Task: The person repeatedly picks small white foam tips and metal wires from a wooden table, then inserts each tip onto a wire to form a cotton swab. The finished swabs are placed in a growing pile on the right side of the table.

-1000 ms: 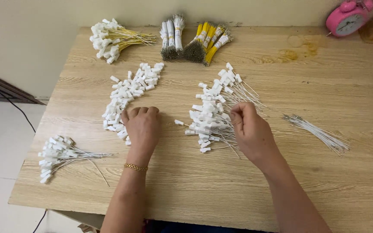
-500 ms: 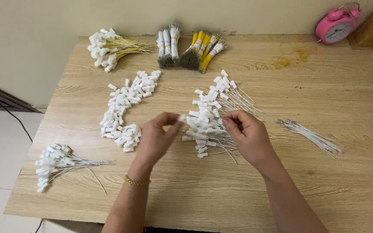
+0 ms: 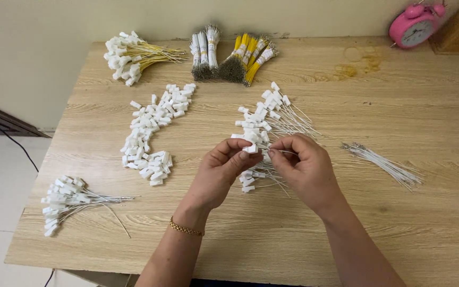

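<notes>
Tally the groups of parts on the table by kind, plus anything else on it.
Loose white connector piles: 1
White wired-connector heaps: 2
Yellow wired-connector heaps: 1
Bare white wire bunches: 1
Banded wire bundles: 2
Pink alarm clocks: 1
Total: 8

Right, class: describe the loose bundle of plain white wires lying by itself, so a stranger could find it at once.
Start at the wooden table and go to its right side, below the pink alarm clock. Right of the right hand lie the thin white wires; unlike every other bundle, they carry no white plastic connectors.
</notes>
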